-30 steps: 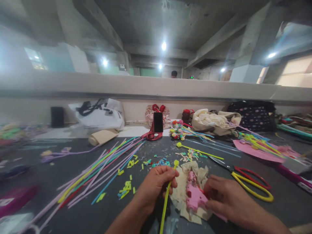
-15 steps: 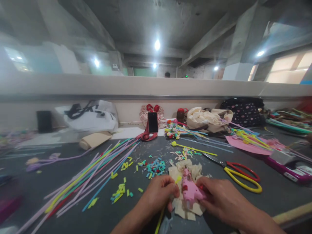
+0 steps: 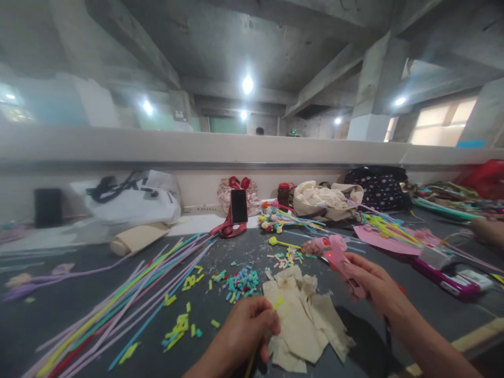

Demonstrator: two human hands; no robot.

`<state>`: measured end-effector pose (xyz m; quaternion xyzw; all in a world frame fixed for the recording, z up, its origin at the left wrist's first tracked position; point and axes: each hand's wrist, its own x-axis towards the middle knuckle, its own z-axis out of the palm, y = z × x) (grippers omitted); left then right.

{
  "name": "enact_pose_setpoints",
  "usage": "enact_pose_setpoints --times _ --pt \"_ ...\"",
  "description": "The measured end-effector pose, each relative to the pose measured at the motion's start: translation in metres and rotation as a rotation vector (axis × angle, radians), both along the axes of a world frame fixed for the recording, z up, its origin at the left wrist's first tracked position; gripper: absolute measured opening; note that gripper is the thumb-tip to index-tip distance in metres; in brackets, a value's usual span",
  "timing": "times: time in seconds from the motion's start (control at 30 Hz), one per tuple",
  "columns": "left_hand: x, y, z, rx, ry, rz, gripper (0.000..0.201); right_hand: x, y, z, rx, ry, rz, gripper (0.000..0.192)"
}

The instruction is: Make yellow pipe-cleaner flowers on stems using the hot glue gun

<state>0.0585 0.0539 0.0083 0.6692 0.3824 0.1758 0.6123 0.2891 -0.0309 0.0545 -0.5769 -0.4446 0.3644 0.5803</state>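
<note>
My right hand (image 3: 372, 278) is wrapped round the handle of a pink glue gun (image 3: 333, 252), held up above the table with its nozzle to the left and a small red light showing. My left hand (image 3: 252, 323) pinches a thin yellow stick (image 3: 278, 303) whose tip pokes out past the fingers; its lower end runs down below the hand. Beside that hand lie crumpled beige cloth or paper pieces (image 3: 297, 320). Small cut blue and teal bits (image 3: 242, 283) are heaped just beyond the left hand, with yellow bits (image 3: 179, 328) to its left.
Long coloured stems (image 3: 129, 294) spread over the left side. A phone (image 3: 238, 206) stands upright at the back. A bunch of stems with small flowers (image 3: 271, 216), a cream cloth bag (image 3: 326, 199) and a purple device (image 3: 444, 278) lie rightward. Another person's hand (image 3: 488, 231) shows at the right edge.
My right hand has lifted the pink glue gun off the beige pieces, up and to the right. The left hand still holds the yellow stick near the same spot. The view has shifted slightly.
</note>
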Motion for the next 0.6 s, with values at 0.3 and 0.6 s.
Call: enact_pose_setpoints --times 0.3,0.6 --pt "-0.003 0.005 0.019 -0.075 -0.158 0.100 0.025 -0.020 0.003 -0.005 0.039 0.410 0.135 0.027" --pt "-0.013 0.006 0.025 -0.332 -0.440 0.152 0.025 -0.039 -0.005 -0.008 0.021 0.342 0.252 0.026"
